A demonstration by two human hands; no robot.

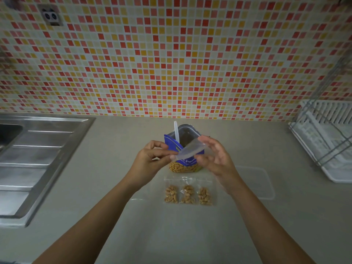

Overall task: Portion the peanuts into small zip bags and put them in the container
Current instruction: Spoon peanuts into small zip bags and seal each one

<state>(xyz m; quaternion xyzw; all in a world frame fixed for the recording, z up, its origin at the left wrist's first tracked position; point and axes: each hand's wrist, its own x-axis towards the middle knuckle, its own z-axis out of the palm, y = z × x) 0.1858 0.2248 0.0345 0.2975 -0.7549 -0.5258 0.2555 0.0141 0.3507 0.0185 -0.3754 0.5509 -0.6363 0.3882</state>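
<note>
Head view: peanut packet behind hands

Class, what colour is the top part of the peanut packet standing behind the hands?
Blue on the peanut packet, seen in the head view.

I count three filled zip bags in a row at the frame's centre, below my hands. One empty zip bag sits between my two hands: left hand, right hand. One peanut packet, one spoon, one container, one lid at right.
</note>
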